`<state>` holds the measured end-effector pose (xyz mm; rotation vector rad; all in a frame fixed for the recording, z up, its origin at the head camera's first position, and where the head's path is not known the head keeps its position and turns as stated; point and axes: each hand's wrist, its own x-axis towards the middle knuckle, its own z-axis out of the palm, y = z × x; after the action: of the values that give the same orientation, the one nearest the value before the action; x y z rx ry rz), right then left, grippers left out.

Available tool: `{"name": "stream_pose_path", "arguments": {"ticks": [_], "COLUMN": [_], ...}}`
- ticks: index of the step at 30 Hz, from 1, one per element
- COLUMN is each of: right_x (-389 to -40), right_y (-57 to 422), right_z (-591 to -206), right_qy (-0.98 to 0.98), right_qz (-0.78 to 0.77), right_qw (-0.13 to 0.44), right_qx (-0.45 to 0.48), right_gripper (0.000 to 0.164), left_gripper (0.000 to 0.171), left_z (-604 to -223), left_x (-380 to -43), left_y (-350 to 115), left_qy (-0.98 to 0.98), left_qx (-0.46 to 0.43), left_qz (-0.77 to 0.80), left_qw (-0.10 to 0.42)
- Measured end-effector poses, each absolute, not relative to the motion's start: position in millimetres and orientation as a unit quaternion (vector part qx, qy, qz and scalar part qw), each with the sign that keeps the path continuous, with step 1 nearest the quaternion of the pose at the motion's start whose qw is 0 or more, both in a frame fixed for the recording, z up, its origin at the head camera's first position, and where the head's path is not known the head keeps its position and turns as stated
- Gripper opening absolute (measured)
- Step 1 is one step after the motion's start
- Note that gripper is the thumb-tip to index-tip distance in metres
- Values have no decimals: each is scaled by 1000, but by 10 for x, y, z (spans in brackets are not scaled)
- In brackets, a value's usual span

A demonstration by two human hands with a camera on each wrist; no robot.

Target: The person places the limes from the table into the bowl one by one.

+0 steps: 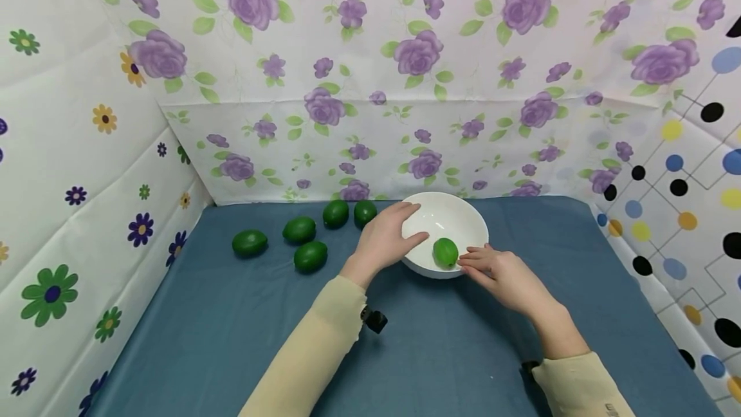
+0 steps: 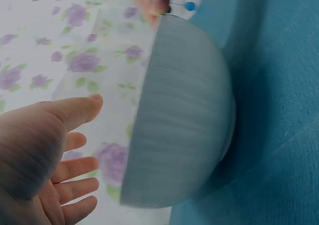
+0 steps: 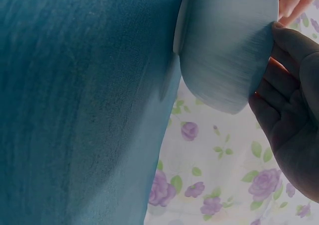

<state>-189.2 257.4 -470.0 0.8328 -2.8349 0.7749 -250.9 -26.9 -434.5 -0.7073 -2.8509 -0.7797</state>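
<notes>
A white bowl (image 1: 418, 261) stands on the blue cloth, and one bright green lime (image 1: 446, 253) lies inside it near the front right wall. My left hand (image 1: 386, 235) hovers over the bowl's left rim, thumb spread from the fingers and nothing held. In the left wrist view, a gap separates that hand (image 2: 55, 160) from the bowl's side (image 2: 182, 120). My right hand (image 1: 509, 278) is at the right rim, its fairly straight fingers reaching over the edge beside the lime. The right wrist view has its thumb tip right at the rim, with the fingertips hidden behind the bowl (image 3: 224, 51).
Several dark green limes lie left of the bowl, including one at the far left (image 1: 250, 243) and one nearer me (image 1: 311, 257). One lime (image 1: 365, 213) sits close behind my left hand. Flowered cloth walls (image 1: 324, 147) enclose the blue tabletop (image 1: 231, 340).
</notes>
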Motion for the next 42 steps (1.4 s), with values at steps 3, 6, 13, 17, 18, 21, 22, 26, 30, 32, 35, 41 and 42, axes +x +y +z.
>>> {"name": "stream_pose_path", "arguments": {"ticks": [3, 6, 13, 17, 18, 21, 22, 26, 30, 32, 35, 41, 42], "right_x": [-1889, -1883, -1885, -1890, -1888, -1884, -1883, -1891, -1894, -1892, -1892, -1898, -1899], "right_y": [2566, 2567, 2574, 2583, 2583, 2585, 2586, 2586, 2579, 2579, 2584, 2585, 2586], "right_z": [-4701, -4702, -4705, -4717, -4718, -4720, -4720, -4721, -4718, -4715, -4714, -4728, -4731], "right_qy": [-926, -924, -926, -926, -926, -926, -926, -925, -925, -926, -927, -927, -927], "right_qz": [255, 256, 255, 254, 254, 255, 256, 258, 259, 260, 261, 258, 258], "right_qw": [45, 52, 53, 50, 50, 51, 51, 51, 46, 44, 42, 44, 45], "right_qx": [274, 278, 273, 274, 274, 273, 272, 273, 273, 270, 268, 269, 270], "right_gripper": [28, 28, 28, 29, 29, 29, 29, 29, 29, 29, 30, 29, 29], "left_gripper": [65, 63, 56, 53, 53, 55, 56, 57, 57, 57, 59, 63, 64], "left_z": [-4351, -4377, -4506, -4598, -4615, -4658, -4670, -4703, -4761, -4800, -4853, -4932, -4943], "left_x": [-2427, -2345, -2205, -2176, -2164, -2130, -2122, -2099, -2091, -2097, -2114, -2150, -2156], "left_y": [-425, -585, -988, -1239, -1299, -1461, -1509, -1672, -1783, -1818, -1854, -1886, -1886], "left_qy": [-932, -928, -925, -932, -934, -937, -939, -943, -948, -950, -953, -956, -956], "left_qx": [-222, -209, -170, -143, -136, -116, -109, -77, -31, -11, 10, 29, 31], "left_qz": [-276, -294, -325, -317, -314, -312, -309, -304, -299, -296, -291, -285, -285], "left_qw": [74, 90, 101, 105, 105, 104, 103, 108, 105, 98, 87, 65, 61]}}
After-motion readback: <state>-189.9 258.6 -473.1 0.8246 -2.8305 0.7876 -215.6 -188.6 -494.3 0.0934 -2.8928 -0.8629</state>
